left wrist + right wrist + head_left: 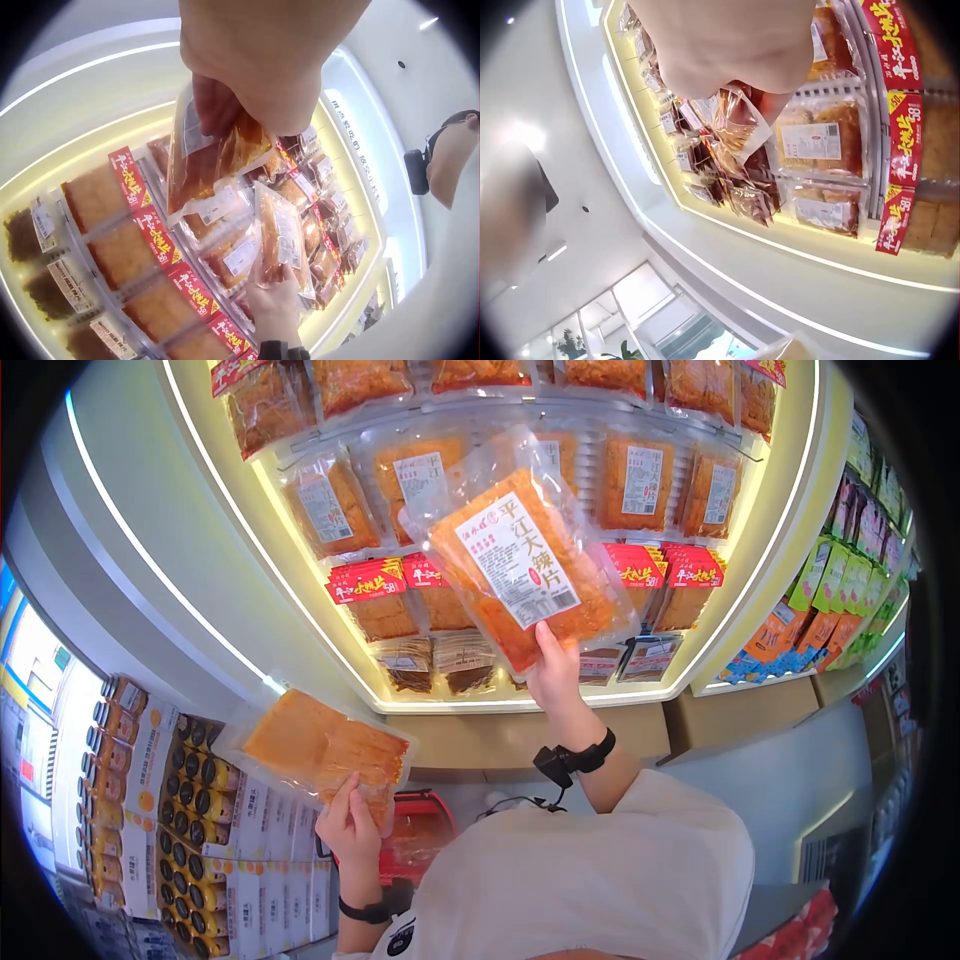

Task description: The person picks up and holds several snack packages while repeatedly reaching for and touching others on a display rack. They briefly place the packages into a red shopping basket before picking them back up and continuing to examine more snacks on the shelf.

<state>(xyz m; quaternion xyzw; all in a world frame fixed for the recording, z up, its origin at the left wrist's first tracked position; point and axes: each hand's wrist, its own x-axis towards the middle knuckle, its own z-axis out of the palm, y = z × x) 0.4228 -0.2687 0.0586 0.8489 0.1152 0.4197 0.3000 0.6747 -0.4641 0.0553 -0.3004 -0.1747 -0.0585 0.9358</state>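
Note:
In the head view my right hand (557, 675) holds up a clear vacuum-sealed packet of spicy slices (470, 600) by its lower edge, thumb on the front. Its white label, with large Chinese characters, faces me, and the packet tilts in front of the shelves. Lower on the left, my left hand (352, 830) grips a second packet of orange slices (300, 735) at its near corner, the unlabelled side up. In the left wrist view the left hand (255, 60) covers the top of its packet (199, 176). The right hand (727, 45) hides part of its packet (739, 127) in the right wrist view.
Lit display shelves (520, 707) hold rows of similar packets, with red price cards (368, 580) along one row. Stacked cartons of jars (195, 790) stand at the left. A red basket (425, 815) lies beyond my left hand. Colourful snack bags (790, 615) hang at the right.

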